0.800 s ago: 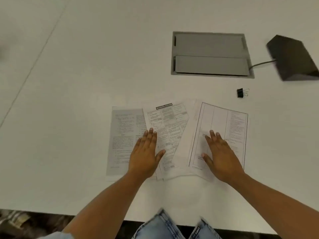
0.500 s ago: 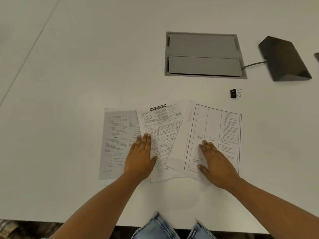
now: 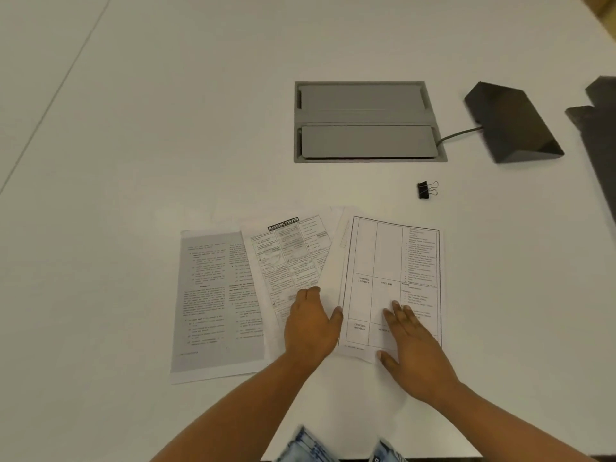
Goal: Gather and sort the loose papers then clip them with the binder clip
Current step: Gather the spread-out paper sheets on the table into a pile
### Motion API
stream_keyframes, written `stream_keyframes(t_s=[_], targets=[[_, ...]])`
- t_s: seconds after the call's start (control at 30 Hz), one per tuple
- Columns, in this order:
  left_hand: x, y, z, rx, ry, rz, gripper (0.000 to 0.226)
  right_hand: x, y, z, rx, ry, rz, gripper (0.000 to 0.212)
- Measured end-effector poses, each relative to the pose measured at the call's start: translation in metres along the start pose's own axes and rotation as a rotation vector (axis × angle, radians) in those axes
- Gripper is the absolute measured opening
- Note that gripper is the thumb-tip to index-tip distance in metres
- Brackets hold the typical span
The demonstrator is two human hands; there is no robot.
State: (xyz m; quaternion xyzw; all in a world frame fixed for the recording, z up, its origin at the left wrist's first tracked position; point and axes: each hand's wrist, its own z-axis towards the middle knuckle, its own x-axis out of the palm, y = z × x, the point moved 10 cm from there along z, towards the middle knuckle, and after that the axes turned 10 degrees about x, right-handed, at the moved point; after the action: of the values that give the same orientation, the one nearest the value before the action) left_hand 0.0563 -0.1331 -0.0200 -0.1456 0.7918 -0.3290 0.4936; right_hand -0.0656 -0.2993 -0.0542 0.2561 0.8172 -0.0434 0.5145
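Note:
Three printed sheets lie fanned out and overlapping on the white table (image 3: 133, 128): a grey text page (image 3: 213, 301) on the left, a "Banking System" page (image 3: 290, 251) in the middle, and a table-ruled page (image 3: 390, 261) on top at the right. My left hand (image 3: 311, 328) rests flat on the lower part of the middle page, its thumb touching the edge of the ruled page. On the ruled page's lower right, my right hand (image 3: 410, 341) presses flat with fingers spread. A small black binder clip (image 3: 426, 189) sits alone on the table beyond the papers, to the right.
A grey recessed cable hatch (image 3: 366, 121) is set into the table behind the papers. A dark wedge-shaped device (image 3: 513, 125) with a cable stands at the right, with another dark object (image 3: 600, 128) at the frame's right edge. The table's front edge is just below my arms.
My left hand has slid right, from the grey page's edge onto the middle page beside the ruled page. My right hand drew back toward me, and the ruled page has turned straighter.

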Motion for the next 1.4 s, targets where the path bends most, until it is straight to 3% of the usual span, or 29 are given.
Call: stream_keyframes(t_s=[0.13,0.23,0.37,0.47,0.57,0.67,0.83,1.0,1.17,1.4], targets=[[-0.003,0.006,0.001,-0.088,-0.102,0.062,0.07,0.004,0.003,-0.008,-0.015,0.003,-0.01,0.082],[0.004,0.015,0.005,-0.192,-0.066,-0.161,0.076,0.005,0.002,-0.012,-0.012,-0.002,0.002,0.082],[0.015,0.008,0.012,-0.178,0.089,-0.226,0.044,0.006,0.007,-0.018,-0.02,-0.009,0.038,0.08],[0.023,0.003,0.009,-0.168,0.165,-0.298,0.041,0.001,0.012,-0.021,-0.032,0.013,0.187,0.076],[0.02,0.01,-0.001,-0.202,0.118,-0.479,0.033,-0.021,-0.009,-0.022,0.114,-0.096,0.454,0.079],[0.016,0.024,-0.016,-0.276,0.059,-0.619,0.03,-0.032,-0.051,-0.03,0.393,-0.21,0.671,0.084],[0.012,0.04,-0.041,-0.357,-0.009,-0.793,0.033,-0.019,-0.079,-0.044,0.665,-0.07,1.142,0.079],[0.011,0.045,-0.061,-0.372,-0.035,-0.88,0.029,0.002,-0.076,-0.053,0.653,0.076,1.203,0.044],[0.002,0.054,-0.073,-0.403,-0.088,-0.909,0.012,0.001,-0.091,-0.062,0.667,0.0,1.297,0.021],[-0.006,0.054,-0.076,-0.384,-0.057,-0.898,0.007,-0.023,-0.08,-0.06,0.549,-0.025,1.342,0.025]])
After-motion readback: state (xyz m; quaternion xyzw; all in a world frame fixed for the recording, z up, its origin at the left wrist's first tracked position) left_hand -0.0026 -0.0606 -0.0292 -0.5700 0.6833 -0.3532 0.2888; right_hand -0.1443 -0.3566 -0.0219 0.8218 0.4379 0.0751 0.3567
